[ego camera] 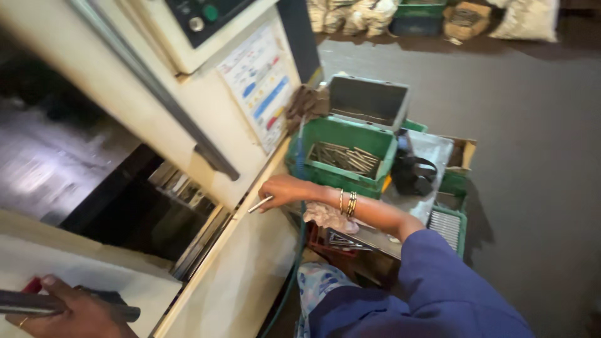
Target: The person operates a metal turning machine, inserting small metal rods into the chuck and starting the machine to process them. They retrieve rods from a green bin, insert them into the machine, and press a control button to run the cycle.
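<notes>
At the bottom left, nearest the camera, the left hand [75, 313] wraps around a dark bar handle [37, 303] that runs off the left edge; the fingers curl over it, a ring shows on one, and the lower part of the hand is cut off by the frame. A bit of red [31, 285] peeks out just behind the bar, too little of it visible to identify.

The right arm, in a blue sleeve [438, 281], reaches across to the cream machine front [238, 275]. Bangles [347, 203] sit at the wrist. The right hand [282, 189] pinches a thin metal rod [260, 204] between thumb and fingertips; the rod points down and left, its tip close to the edge of the machine's open door. The interior [94, 188] beyond is dark, and its parts are hard to make out. A crumpled cloth [328, 216] lies under the forearm.

Just past the hand stands a green crate [369, 141] holding many similar metal rods [347, 158], with a grey bin [369, 100] behind it. A dark object, possibly a strap or headset [413, 172], rests on the cluttered surface beside the crate. Far back, sacks [526, 19] and crates line the grey floor [532, 125].
</notes>
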